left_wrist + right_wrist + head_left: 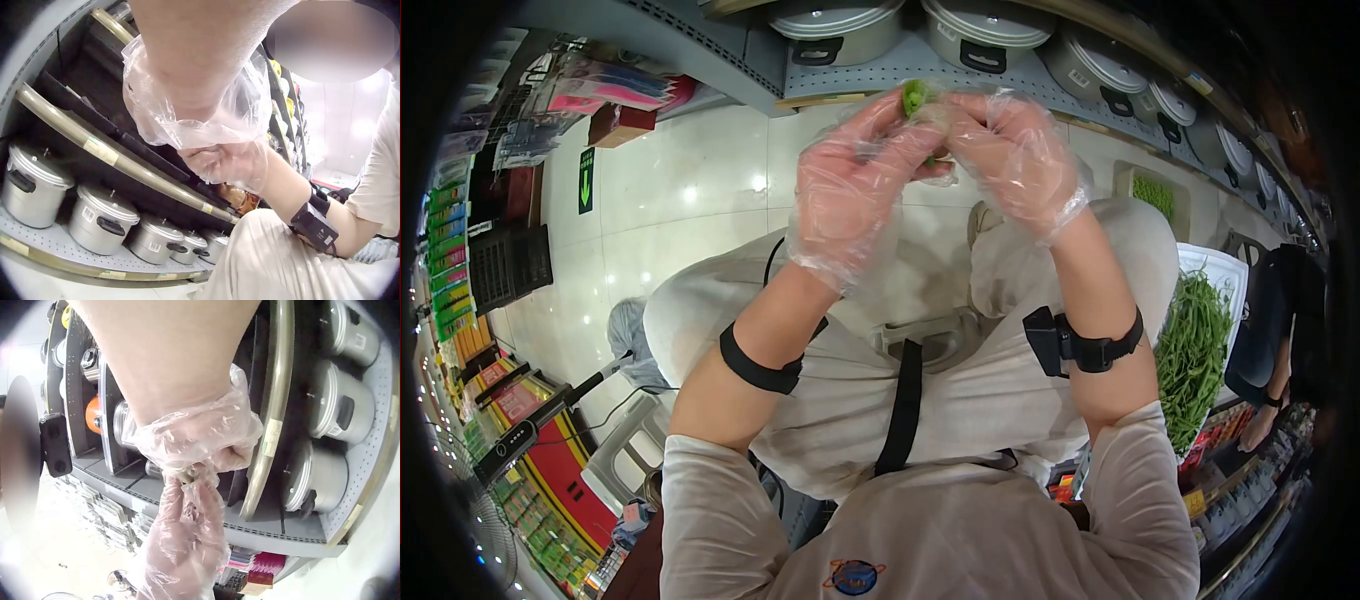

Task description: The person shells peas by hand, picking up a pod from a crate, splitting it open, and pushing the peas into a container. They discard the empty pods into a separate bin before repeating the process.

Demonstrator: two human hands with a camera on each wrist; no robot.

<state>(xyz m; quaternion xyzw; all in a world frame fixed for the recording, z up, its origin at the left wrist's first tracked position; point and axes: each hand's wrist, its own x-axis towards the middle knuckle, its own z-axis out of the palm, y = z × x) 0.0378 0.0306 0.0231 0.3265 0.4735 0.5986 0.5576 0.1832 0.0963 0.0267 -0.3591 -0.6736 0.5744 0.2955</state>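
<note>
Both hands wear clear plastic gloves and meet in front of the body, over the floor by the shelf. Between their fingertips is a small green vegetable piece [914,97], which looks like a pod. My left hand [847,180] pinches it from the left, thumb and fingers bent around it. From the other side my right hand [1022,165] pinches at the same spot, its fingertips against those of the left. In the right wrist view the left hand [187,540] and right hand [200,447] touch at the fingertips, and the glove film mostly hides the piece.
A white tray [1238,275] heaped with long green pods [1195,345] stands beside the right knee. Beyond that knee is a small box [1183,213] of green bits [1154,196]. Metal pots [990,35] line the low shelf ahead. Another person's hand [1257,430] shows at far right.
</note>
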